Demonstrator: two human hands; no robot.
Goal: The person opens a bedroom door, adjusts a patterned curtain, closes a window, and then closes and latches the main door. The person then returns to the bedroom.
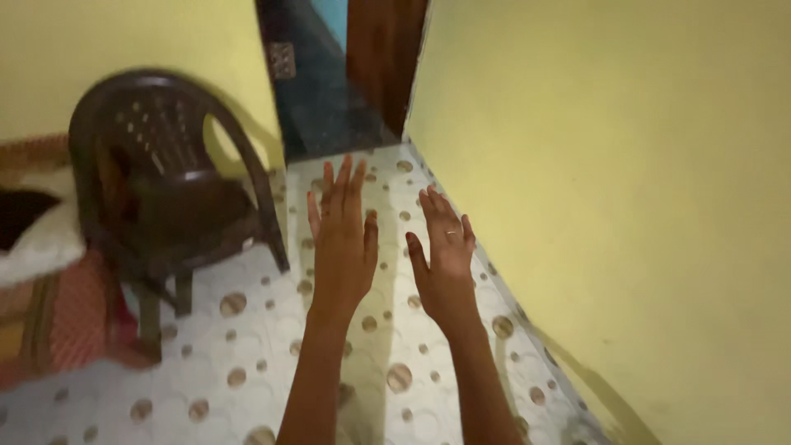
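chair (169, 189), dark brown moulded plastic with a slotted back, stands on the patterned floor (247, 363) near its left edge, up against the yellow wall (124, 49) behind it. it is the nearest thing to the hands, and it lies to the left of both and a little farther off. its seat faces right and toward the viewer, so its front-to-back axis runs slantwise across the floor. the left hand (340, 247) is the nearer of the two to it, yet well apart from the front leg; the right hand (445, 259) sits just beside the left one, farther from the chair.

both hands are raised over the floor with palms down and away, fingers straight and loosely spread, wide and holding nothing. a thin ring (450, 233) shows on one finger of the right hand. neither hand touches anything.

the floor is pale tile or sheet with round brownish spots, narrowing toward a dark doorway (329, 91) at the far end. another yellow wall (618, 181) runs along the floor's right edge. at the far left edge a bed or cushion with red patterned cloth (58, 321) and a white pillow (41, 239) pokes in, touching or nearly touching the chair; which, i cannot tell.
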